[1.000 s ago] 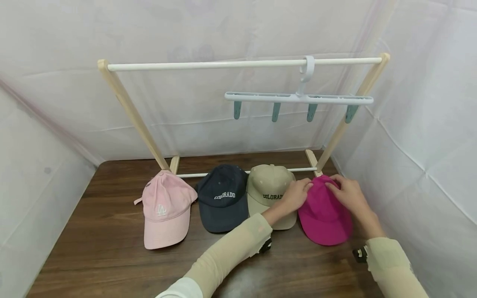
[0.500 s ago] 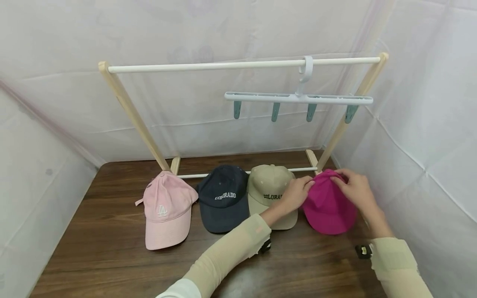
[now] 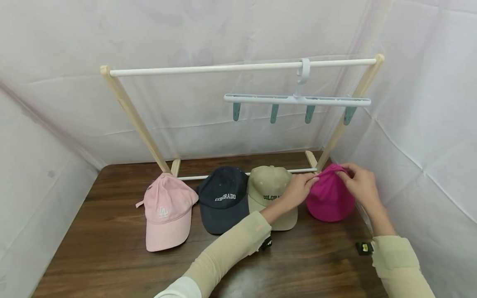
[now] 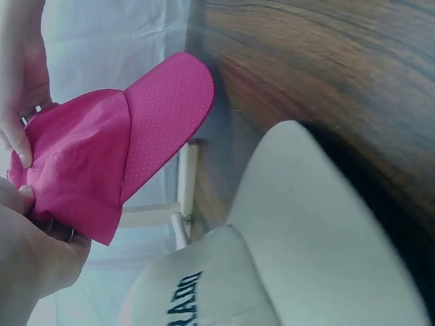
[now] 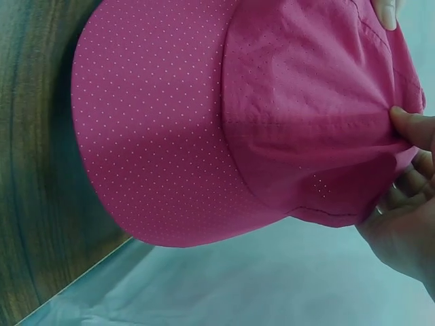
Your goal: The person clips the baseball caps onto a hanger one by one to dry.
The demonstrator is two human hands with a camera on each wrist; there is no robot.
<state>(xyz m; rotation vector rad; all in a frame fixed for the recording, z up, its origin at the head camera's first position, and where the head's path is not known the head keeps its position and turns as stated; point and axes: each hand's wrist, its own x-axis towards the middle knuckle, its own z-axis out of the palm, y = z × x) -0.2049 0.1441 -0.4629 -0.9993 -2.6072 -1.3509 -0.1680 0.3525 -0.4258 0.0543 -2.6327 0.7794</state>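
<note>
A magenta baseball cap (image 3: 329,198) with tiny white dots hangs brim down between my two hands, at the right of the head view. My left hand (image 3: 299,190) pinches the left side of its crown between thumb and fingers. On the other side my right hand (image 3: 360,184) pinches the crown near the top. The right wrist view shows the right thumb (image 5: 411,128) pressed on the cloth, with the fingers behind it. Just left of the magenta cap lies a beige cap (image 3: 270,184) lettered COLORADO, partly covered by my left hand and forearm.
A navy cap (image 3: 223,198) and a pink cap (image 3: 167,211) lie farther left on the wooden table (image 3: 112,256). Behind them stands a rack with a white rail (image 3: 205,68). From it hangs a white hanger (image 3: 261,99) with several teal clips (image 3: 274,114). A fabric wall (image 3: 428,124) stands close on the right.
Both hands have drawn the magenta cap up and slightly back toward the rack; its brim has risen in the head view. The other caps stay where they were.
</note>
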